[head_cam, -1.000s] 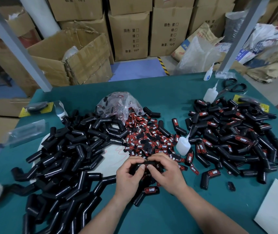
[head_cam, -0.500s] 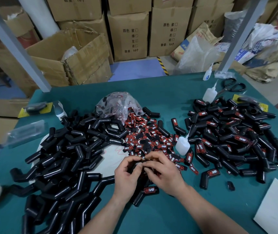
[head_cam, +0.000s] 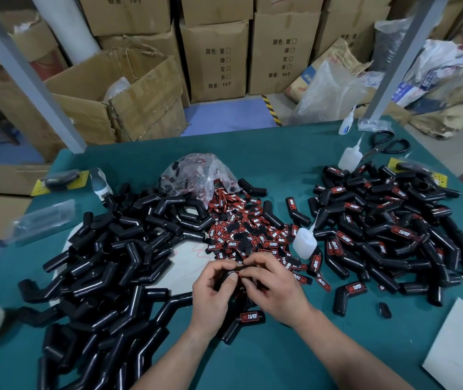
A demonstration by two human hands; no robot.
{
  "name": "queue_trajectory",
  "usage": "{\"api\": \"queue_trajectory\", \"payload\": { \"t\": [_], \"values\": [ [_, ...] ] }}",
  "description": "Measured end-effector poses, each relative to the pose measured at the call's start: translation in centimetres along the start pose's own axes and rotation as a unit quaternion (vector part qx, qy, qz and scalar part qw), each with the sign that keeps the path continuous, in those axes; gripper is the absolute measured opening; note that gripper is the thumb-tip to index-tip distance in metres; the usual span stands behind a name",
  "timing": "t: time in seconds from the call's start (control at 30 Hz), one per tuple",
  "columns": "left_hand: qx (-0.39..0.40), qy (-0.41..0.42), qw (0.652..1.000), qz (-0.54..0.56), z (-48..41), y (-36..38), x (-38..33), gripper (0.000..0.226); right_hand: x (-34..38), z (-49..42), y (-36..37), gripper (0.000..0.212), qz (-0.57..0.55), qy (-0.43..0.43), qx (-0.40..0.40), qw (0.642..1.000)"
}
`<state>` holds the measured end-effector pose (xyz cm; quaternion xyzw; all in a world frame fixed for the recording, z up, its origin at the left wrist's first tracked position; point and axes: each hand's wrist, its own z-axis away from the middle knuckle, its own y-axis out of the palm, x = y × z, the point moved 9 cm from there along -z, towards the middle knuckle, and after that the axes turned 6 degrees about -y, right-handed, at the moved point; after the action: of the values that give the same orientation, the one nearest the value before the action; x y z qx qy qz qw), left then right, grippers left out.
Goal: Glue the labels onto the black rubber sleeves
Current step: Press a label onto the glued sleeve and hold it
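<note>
The sleeve [head_cam: 224,273] being worked on sits in the lower middle of the frame, just above the table [head_cam: 281,159], held between both hands. The left hand [head_cam: 212,296] is curled round its left end, thumb laid on top and fingers wrapped over the far side. The right hand [head_cam: 276,288] is also curled, its fingertips and thumb pinching the sleeve's other end, where a sliver of a red label [head_cam: 244,275] shows. How the label lies on the rubber is hidden by the fingers. The two hands almost touch at the thumbs.

Just below the hands lies a labelled sleeve [head_cam: 243,322] marked TAPER. Directly above them spreads the heap of loose labels [head_cam: 247,229], red and black, spilling from a clear bag [head_cam: 196,173]. A glue bottle [head_cam: 305,242] stands at the heap's right edge, nozzle tilted up and to the right.

Left of centre is the big pile of bare sleeves [head_cam: 106,263], partly on a white sheet [head_cam: 185,266]. On the right is the pile of labelled ones [head_cam: 379,226]. At upper right a second bottle [head_cam: 350,159] stands beside scissors [head_cam: 388,144]. A white card [head_cam: 461,350] fills the lower right corner. Cardboard boxes [head_cam: 216,60] line the top of the frame.
</note>
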<state>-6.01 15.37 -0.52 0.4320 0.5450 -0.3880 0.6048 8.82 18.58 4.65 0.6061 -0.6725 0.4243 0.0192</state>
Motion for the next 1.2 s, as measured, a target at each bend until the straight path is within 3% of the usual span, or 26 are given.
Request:
{"api": "queue_trajectory", "payload": {
  "t": [0.27,0.47,0.8,0.93,1.2],
  "values": [
    [-0.036,-0.007,0.999,0.005,-0.3,-0.6,0.4,0.012,-0.2,0.0,-0.6,0.028,-0.052,0.019,-0.030,0.998],
    [-0.047,-0.015,0.999,0.000,-0.3,-0.6,0.5,0.012,-0.4,0.0,-1.1,0.027,-0.022,0.021,-0.056,0.998],
    [-0.045,-0.019,0.998,-0.027,-0.2,-0.6,0.5,0.011,-0.1,-0.1,-1.0,0.032,0.004,0.017,-0.045,0.999],
    [-0.045,-0.028,0.998,-0.046,-0.3,-0.7,0.7,0.026,0.1,-0.2,-0.7,0.032,0.017,0.015,-0.035,0.999],
    [-0.044,-0.019,0.997,-0.060,-0.1,-0.4,0.1,0.026,0.1,-0.2,-0.8,0.033,0.014,0.024,-0.031,0.999]
  ]
}}
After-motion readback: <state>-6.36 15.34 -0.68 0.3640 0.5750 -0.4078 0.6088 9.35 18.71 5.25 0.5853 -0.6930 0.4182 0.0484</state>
